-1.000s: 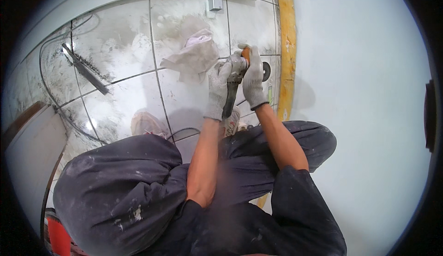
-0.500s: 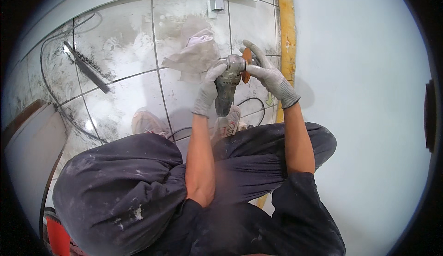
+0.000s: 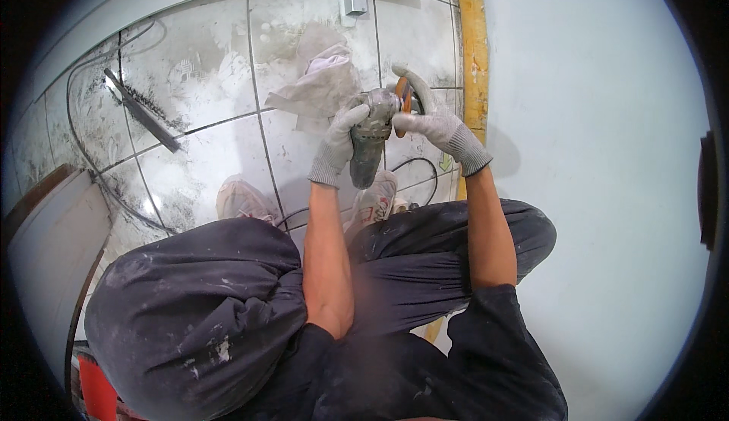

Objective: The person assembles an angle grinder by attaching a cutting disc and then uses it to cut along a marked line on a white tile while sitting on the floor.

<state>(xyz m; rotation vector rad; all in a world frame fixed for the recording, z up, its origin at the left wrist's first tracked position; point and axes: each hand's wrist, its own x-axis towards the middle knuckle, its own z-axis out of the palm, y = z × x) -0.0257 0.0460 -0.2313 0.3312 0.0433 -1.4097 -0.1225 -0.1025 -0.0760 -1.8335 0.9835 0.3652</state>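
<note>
Since the earlier frame: right hand (image 3: 439, 129) shifted off the tool body, fingers now extended at the orange disc (image 3: 402, 96). Left hand (image 3: 343, 136) (gloved, as is the right): closed round the grey angle grinder (image 3: 370, 136), held above the dusty tiled floor (image 3: 197, 87), just beside the wall (image 3: 592, 155). Crumpled cloth (image 3: 319, 87): on the tiles behind the grinder. Dark flat bar (image 3: 143, 111): well apart, left. Shoes (image 3: 373, 197): beneath the grinder.
</note>
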